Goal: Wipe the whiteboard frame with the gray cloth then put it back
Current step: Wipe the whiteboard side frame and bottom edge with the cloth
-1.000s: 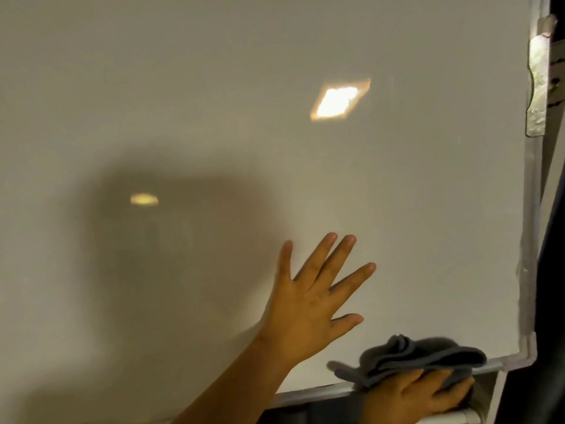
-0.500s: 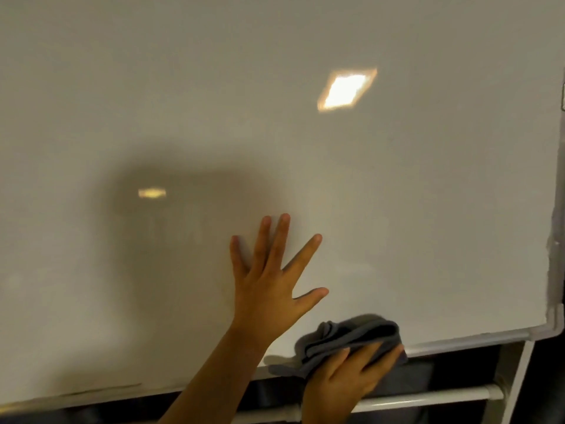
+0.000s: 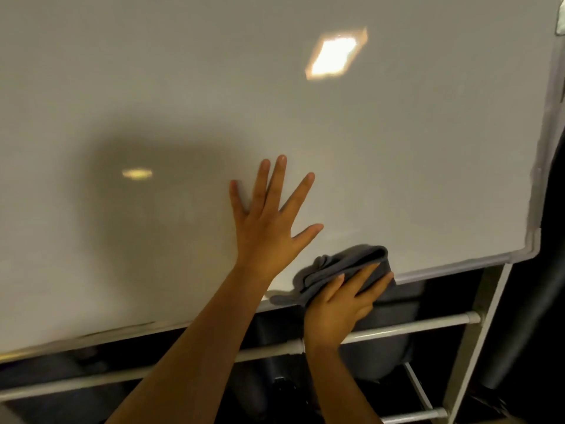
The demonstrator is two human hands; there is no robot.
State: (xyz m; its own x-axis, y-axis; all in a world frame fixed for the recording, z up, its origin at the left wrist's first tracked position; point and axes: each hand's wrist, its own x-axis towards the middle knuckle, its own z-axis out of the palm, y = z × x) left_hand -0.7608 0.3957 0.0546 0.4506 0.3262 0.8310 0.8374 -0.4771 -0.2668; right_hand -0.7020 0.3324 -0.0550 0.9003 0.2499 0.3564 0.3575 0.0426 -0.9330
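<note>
A large whiteboard [image 3: 183,102] fills most of the view, edged by a pale metal frame [image 3: 458,264] along its bottom and right side. My left hand [image 3: 269,228] lies flat on the board with fingers spread, holding nothing. My right hand [image 3: 342,301] presses a bunched gray cloth [image 3: 345,267] against the bottom frame rail, just right of the left hand. The cloth covers that stretch of rail.
Below the board run white crossbars of the stand [image 3: 412,325], with an upright leg [image 3: 477,347] at the right. A dark rounded object [image 3: 382,356] sits behind the bars. Ceiling lights reflect on the board.
The right hand has slid the cloth leftward along the bottom rail, away from the right corner. The left hand shifted left on the board too, and the view has shifted.
</note>
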